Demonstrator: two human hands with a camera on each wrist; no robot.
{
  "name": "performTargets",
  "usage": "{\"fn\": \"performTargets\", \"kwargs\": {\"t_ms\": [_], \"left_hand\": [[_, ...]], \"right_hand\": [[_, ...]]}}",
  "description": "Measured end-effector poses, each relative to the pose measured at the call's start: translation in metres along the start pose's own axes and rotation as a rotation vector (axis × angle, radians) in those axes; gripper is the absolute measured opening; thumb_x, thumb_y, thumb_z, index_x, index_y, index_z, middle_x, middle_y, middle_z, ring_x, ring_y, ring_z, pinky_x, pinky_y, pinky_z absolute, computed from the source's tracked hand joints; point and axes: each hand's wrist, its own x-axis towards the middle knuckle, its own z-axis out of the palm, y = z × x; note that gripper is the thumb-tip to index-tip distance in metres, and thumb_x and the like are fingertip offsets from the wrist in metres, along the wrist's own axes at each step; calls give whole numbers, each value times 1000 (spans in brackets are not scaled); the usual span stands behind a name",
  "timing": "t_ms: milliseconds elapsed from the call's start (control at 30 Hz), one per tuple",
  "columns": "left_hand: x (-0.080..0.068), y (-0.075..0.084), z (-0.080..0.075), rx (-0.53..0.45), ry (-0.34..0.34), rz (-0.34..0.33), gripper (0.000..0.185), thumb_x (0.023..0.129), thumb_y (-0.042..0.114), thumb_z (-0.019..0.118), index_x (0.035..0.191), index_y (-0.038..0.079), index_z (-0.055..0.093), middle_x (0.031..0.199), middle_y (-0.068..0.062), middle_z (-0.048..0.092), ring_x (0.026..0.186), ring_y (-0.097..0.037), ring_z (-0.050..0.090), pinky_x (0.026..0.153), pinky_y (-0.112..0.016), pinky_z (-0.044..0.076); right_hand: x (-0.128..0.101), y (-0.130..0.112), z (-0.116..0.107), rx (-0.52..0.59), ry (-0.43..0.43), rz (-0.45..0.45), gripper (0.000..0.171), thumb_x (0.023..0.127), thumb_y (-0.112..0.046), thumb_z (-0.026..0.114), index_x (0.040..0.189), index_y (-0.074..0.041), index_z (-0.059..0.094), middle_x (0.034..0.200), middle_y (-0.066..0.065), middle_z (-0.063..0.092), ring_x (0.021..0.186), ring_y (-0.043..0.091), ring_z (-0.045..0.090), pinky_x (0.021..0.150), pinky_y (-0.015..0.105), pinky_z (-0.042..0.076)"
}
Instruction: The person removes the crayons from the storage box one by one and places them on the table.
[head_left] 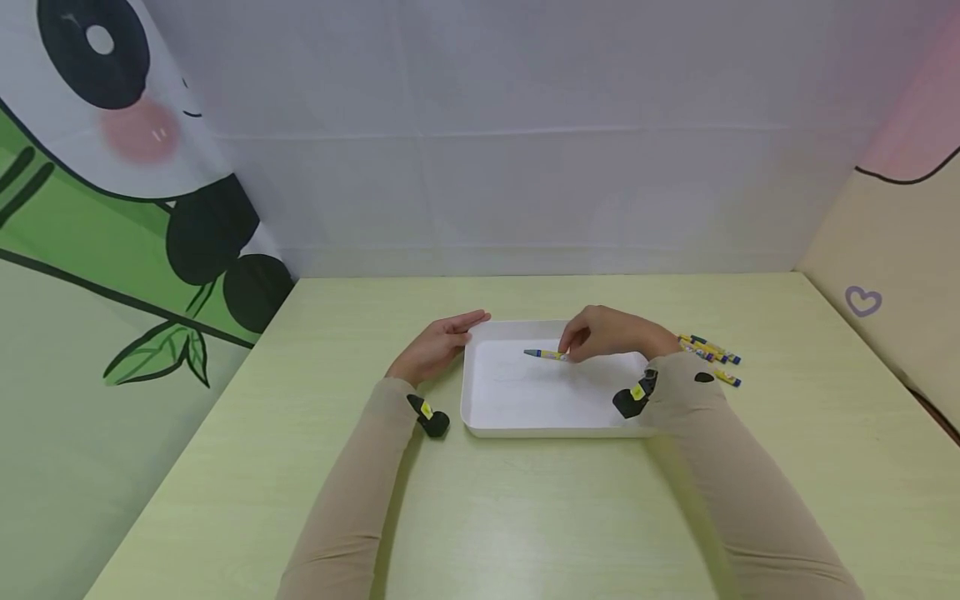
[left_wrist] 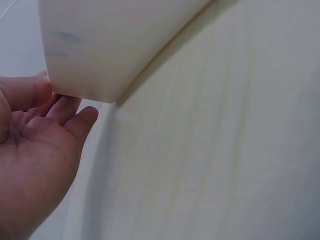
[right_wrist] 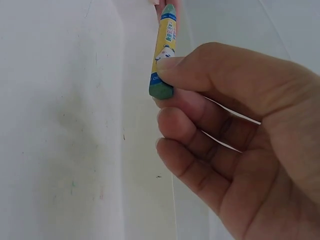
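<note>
Tray (head_left: 517,408): sat on the table (head_left: 525,517), near its middle.
Left hand (head_left: 438,346): lay on the table, touching the tray's left rim.
Right hand (head_left: 611,333): was over the tray, pinching 1 crayon (head_left: 546,354).
Loose crayons (head_left: 711,354): lay on the table, right of the tray.

— How is the light on my head view?

— Bright and even; I see only soft, short shadows under the white tray (head_left: 480,417) and the sleeves. The walls bow at the edges around the tray.

— My wrist views?

— The tray's wall (left_wrist: 100,50) is close and soft-focused. The crayon (right_wrist: 164,50) is fairly sharp, the tray floor behind it washed out.
</note>
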Motion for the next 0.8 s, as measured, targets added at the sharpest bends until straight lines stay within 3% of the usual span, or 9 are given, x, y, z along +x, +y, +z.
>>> {"fn": "performTargets", "kwargs": {"t_ms": [533, 800], "left_hand": [[-1, 1, 1, -18, -12, 11, 48, 101, -2, 38, 148, 8, 38, 154, -2, 38, 146, -17, 26, 119, -36, 25], [0, 0, 0, -24, -12, 13, 48, 101, -2, 37, 148, 8, 38, 154, -3, 38, 146, -18, 25, 119, -37, 25]], "right_hand": [[-32, 25, -14, -24, 112, 56, 14, 87, -16, 66, 99, -15, 74, 94, 0, 68, 88, 16, 57, 78, 29, 48], [-48, 37, -20, -29, 158, 87, 16, 88, -16, 65, 101, -11, 73, 94, 3, 67, 86, 18, 58, 73, 30, 51]]}}
